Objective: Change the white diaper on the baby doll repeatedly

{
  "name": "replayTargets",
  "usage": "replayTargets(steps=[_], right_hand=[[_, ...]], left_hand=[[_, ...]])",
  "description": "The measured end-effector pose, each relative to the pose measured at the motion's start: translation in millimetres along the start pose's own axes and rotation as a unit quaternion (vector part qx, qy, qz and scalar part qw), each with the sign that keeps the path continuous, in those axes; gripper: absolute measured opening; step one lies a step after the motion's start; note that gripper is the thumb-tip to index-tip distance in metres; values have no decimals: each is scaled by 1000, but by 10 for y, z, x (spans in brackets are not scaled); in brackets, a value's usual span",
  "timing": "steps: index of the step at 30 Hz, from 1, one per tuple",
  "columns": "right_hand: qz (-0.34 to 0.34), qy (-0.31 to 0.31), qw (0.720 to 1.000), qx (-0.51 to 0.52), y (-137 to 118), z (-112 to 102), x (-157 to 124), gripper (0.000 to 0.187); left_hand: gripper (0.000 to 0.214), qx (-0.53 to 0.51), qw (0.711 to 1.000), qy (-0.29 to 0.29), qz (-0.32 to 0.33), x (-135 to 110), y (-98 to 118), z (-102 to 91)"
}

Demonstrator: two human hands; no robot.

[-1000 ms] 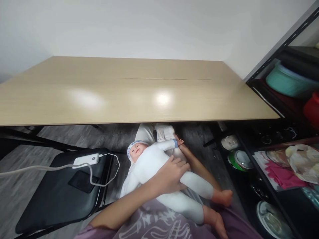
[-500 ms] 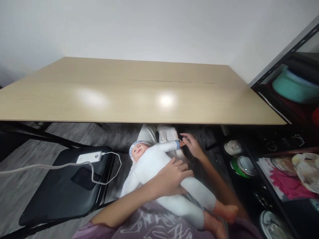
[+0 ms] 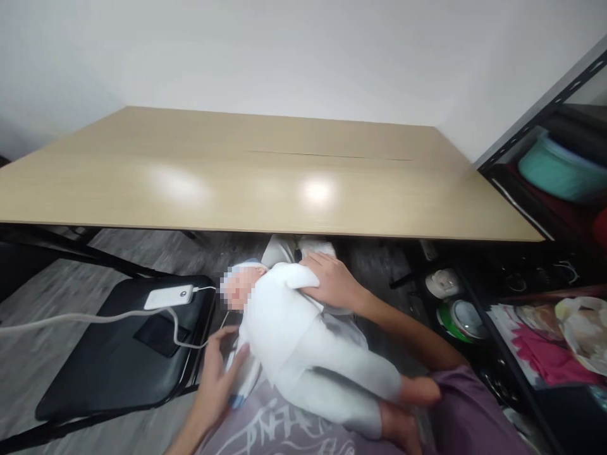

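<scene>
A baby doll (image 3: 279,322) in a white suit and a white-and-blue cap lies across my lap, tipped onto its side with its head to the left. My right hand (image 3: 327,281) is wrapped over the doll's upper arm and side. Beside the doll's lower arm is my left hand (image 3: 220,363), its thumb and fingers apart, with part of the white sleeve showing between them. The doll's bare feet (image 3: 420,392) point to the lower right. Pale cloth shows partly beneath the doll.
A wooden table (image 3: 265,189) stands ahead, its front edge above the doll's head. To the left, a black folding chair (image 3: 114,360) carries a white power bank (image 3: 169,297) with a cable and a dark phone (image 3: 159,335). A black shelf (image 3: 526,354) with several items stands right.
The doll has rolled from its back onto its side, towards the left. My left hand has moved from its belly to its lower arm; my right hand has gone from its hand to its upper arm.
</scene>
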State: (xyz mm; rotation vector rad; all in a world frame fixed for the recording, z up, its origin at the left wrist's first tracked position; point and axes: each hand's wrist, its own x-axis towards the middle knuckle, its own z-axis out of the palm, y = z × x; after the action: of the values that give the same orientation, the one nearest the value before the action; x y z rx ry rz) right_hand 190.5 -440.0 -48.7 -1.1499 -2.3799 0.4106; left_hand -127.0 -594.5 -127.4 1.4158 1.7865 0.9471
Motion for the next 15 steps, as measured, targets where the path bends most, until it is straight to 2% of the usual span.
replayTargets(steps=[1,3,6,8,11,15], right_hand=[[-1,18,1000,18,-70,-32,3,27],[-4,55,997,50,-190,-128,-16,32],[14,104,991,81,-297,-403,-136,35],[51,134,987,67,-302,-653,-257,32],[117,168,979,7,-182,-1000,-407,25],[168,192,965,-64,195,-1206,-416,25]], left_hand=[[57,-7,998,-41,-44,-76,-86,-18],[64,-27,992,-101,-70,-175,-109,-35],[73,-42,994,-100,-27,-97,137,-66],[71,-28,994,-105,19,116,406,-116],[58,27,982,-158,103,596,863,-212],[62,115,956,-212,164,1328,1403,-211]])
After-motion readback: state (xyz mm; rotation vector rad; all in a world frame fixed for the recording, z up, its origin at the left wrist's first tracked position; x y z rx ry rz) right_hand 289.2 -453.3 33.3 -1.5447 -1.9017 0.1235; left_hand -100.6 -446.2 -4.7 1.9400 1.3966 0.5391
